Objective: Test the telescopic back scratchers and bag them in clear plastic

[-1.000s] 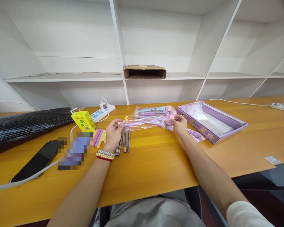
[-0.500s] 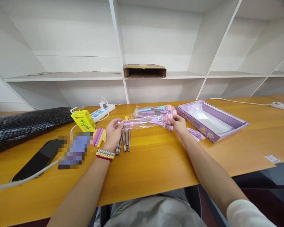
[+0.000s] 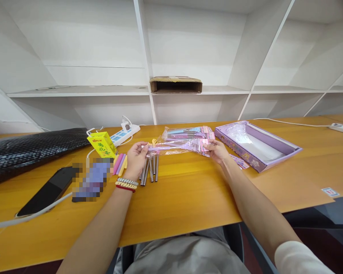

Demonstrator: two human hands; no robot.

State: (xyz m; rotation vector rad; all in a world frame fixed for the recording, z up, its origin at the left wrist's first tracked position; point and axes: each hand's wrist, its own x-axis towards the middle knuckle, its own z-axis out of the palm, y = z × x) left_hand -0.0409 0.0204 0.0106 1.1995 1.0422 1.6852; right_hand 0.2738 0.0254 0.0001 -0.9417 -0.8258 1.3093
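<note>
Between my two hands a clear plastic packet (image 3: pixel 177 147) with a long purple item inside is stretched out above the table. My left hand (image 3: pixel 137 156) pinches its left end, and my right hand (image 3: pixel 216 151) grips the pink card end at the right. Just behind it lie more clear packets (image 3: pixel 185 133) holding blue and purple items. Under and beside my left hand rest several metal tubes (image 3: pixel 151 170), with a yellow claw-shaped piece (image 3: pixel 154 142) at their far end. Purple, pink and yellow sticks (image 3: pixel 120 164) lie to the left of that hand.
An open purple box (image 3: pixel 257 146) stands at the right, with small printed cards (image 3: pixel 240 161) beside it. On the left are a yellow drink carton (image 3: pixel 102 144), a power strip (image 3: pixel 124 135), a black phone (image 3: pixel 48 190) and a black roll (image 3: pixel 37 152). A cardboard box (image 3: pixel 176 84) sits on the shelf.
Both hands keep hold of the packet and have barely moved. The packet looks slightly more level, and the whole view has shifted a little.
</note>
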